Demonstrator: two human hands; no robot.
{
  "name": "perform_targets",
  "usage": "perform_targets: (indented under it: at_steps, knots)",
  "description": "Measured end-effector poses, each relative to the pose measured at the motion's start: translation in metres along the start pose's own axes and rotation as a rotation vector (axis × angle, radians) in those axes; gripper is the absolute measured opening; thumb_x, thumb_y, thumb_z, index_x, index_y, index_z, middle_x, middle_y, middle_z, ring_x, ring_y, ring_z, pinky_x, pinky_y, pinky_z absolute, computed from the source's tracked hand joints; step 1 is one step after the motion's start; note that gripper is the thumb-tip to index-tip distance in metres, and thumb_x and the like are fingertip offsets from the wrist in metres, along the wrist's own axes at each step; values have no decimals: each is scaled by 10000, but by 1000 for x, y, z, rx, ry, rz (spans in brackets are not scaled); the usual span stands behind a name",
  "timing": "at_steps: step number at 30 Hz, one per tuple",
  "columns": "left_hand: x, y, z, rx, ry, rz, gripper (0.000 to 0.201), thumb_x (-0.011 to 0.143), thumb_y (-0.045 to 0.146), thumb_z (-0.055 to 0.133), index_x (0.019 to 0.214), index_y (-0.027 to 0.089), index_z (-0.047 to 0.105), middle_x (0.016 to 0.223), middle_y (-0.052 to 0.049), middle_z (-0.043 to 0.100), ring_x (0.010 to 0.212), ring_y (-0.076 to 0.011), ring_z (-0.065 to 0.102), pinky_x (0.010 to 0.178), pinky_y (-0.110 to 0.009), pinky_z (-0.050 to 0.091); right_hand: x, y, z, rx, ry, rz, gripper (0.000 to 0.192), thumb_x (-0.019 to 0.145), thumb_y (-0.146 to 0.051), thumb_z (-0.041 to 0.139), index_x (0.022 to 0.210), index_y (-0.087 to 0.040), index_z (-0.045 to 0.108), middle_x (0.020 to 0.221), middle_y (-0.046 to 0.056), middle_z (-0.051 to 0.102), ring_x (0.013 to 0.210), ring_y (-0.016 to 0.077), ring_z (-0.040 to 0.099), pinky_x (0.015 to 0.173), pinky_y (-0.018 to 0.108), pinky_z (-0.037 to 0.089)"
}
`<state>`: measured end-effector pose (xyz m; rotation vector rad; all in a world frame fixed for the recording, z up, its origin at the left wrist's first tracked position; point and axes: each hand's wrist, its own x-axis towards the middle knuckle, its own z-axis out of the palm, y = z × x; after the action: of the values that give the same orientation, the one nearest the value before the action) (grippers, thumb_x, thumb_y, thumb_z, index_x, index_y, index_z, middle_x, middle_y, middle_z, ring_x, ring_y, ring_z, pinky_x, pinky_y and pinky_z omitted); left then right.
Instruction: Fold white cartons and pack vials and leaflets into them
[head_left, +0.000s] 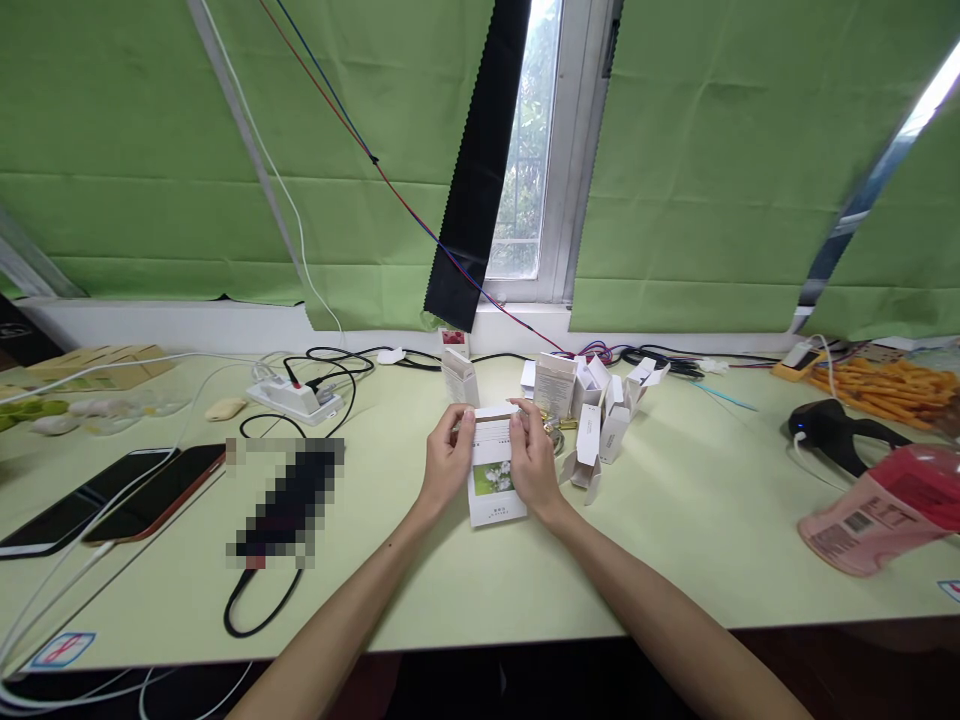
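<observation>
Head view: both forearms enter from 6 o'clock and converge at the centre of the table (675,540), wrists nearly level, palms turned toward each other. The left hand (447,462) grips the left edge of a carton (495,478); its fingers are curled together, thumb on the top face, fingertips up at the carton's far end. The right hand (534,462) mirrors this pose on the right edge, its fingers closed on the carton, thumb over the upper end. The carton is white with a brown band at the far end and a flower picture on its near half; it sits between the hands at the table's middle, its near end on or just above the surface, which of the two cannot be told.

At 1 o'clock from the hands stands a cluster of open boxes (600,410), just beside the right hand. At 12 o'clock, one more box (459,376) stands alone. At 10 o'clock lies a power strip (296,398) with cables. At 9 o'clock lie two phones (120,495). At 3 o'clock, well apart, lie a black scanner (840,432) and a pink bag (881,510).
</observation>
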<state>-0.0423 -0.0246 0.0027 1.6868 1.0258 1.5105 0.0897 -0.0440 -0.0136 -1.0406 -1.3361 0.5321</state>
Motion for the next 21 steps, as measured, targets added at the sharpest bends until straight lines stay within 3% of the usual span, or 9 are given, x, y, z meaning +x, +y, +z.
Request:
perform_targets:
  at_steps: [9, 21]
  knots:
    - [1, -2, -1, 10, -8, 16, 287, 972, 456, 506, 924, 195, 615, 850, -12, 619, 744, -138, 550, 639, -226, 444, 2, 1, 1, -33, 28, -5, 350, 1029, -437, 361, 1186, -200, 565, 890, 45, 648, 689, 170, 557, 644, 289, 423]
    - [-1, 0, -1, 18, -24, 17, 309, 948, 477, 529, 945, 191, 645, 851, -22, 646, 708, -140, 544, 605, -231, 438, 3, 3, 1, -27, 39, 12, 303, 1032, -431, 368, 1070, -213, 574, 877, 29, 646, 740, 171, 588, 680, 288, 437]
